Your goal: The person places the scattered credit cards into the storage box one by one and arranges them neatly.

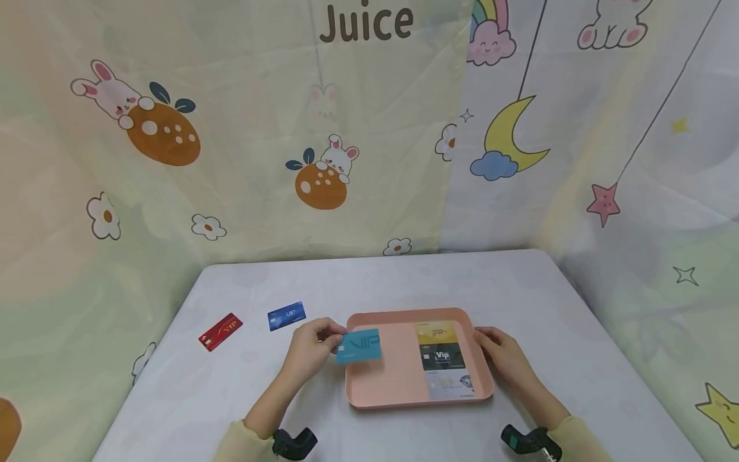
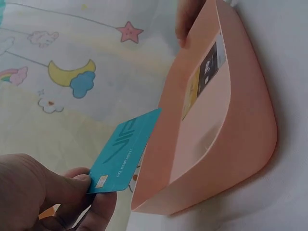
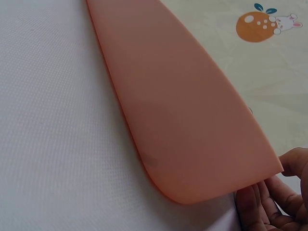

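Observation:
My left hand [image 1: 312,346] pinches a teal VIP card [image 1: 360,346] by its left end, between thumb and fingers. The card is held above the left side of a pink tray [image 1: 383,391], apart from its floor in the left wrist view. At the tray's right side, my right hand [image 1: 505,353] grips the rim, thumb and fingers on either side of the wall. Inside the tray, on its right, a gold card [image 1: 435,332], a black VIP card [image 1: 441,357] and a silver VIP card [image 1: 450,384] lie in a column.
On the white table [image 1: 260,285], left of the tray, lie a red VIP card [image 1: 220,332] and a blue VIP card [image 1: 286,316]. Printed cloth [image 1: 248,128] hangs behind the table. A black wrist device [image 1: 294,444] sits on each forearm.

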A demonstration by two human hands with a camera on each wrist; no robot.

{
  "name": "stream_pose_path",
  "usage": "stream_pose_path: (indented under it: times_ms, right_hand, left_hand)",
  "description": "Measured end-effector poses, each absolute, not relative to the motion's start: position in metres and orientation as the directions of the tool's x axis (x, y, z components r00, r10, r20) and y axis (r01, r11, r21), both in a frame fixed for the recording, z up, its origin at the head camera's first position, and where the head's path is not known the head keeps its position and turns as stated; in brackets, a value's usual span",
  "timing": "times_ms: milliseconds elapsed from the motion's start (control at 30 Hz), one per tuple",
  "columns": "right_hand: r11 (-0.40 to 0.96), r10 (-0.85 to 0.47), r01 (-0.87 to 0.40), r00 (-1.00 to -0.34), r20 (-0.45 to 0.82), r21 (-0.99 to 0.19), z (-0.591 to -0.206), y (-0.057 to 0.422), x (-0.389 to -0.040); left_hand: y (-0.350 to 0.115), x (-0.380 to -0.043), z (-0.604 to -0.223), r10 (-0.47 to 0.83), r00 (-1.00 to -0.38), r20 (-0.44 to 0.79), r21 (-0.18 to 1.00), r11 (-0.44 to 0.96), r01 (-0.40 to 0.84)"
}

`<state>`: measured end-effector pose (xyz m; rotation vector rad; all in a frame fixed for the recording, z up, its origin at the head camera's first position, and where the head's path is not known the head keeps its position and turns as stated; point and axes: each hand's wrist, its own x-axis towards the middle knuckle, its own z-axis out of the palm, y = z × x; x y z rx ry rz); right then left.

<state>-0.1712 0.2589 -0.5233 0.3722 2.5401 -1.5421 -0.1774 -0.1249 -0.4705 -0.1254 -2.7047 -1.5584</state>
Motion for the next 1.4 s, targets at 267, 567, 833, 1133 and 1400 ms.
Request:
stream_pose_path:
  times_ms: [267,567,833,1133,1400]
  right_hand:
    - [0.441,0.129,0.28,-0.96,-0.249,-0.853,-0.521,0.258,-0.17]
    - [0.442,0.13,0.278,-0.961,-0.246,-0.853,-0.525,0.26,-0.17]
    - [0.445,0.135,0.278,-0.961,-0.243,-0.851,-0.524,0.259,-0.169]
    - [0.437,0.125,0.271,-0.962,-0.241,-0.857,-0.524,0.261,-0.17]
    - [0.439,0.124,0.275,-0.961,-0.245,-0.855,-0.523,0.261,-0.171]
  left_hand:
    - [-0.111,-0.178,-0.471,0.113,-0.992,0.055,0.873,0.477,0.103]
    - [-0.095,-0.173,-0.48,0.188,-0.981,0.044,0.87,0.476,0.13]
    - [-0.079,-0.168,-0.488,0.251,-0.965,0.076,0.855,0.482,0.193]
    - [-0.069,-0.165,-0.496,0.297,-0.952,0.07,0.824,0.521,0.223]
    - [-0.061,-0.164,-0.5,0.351,-0.934,0.062,0.749,0.602,0.276]
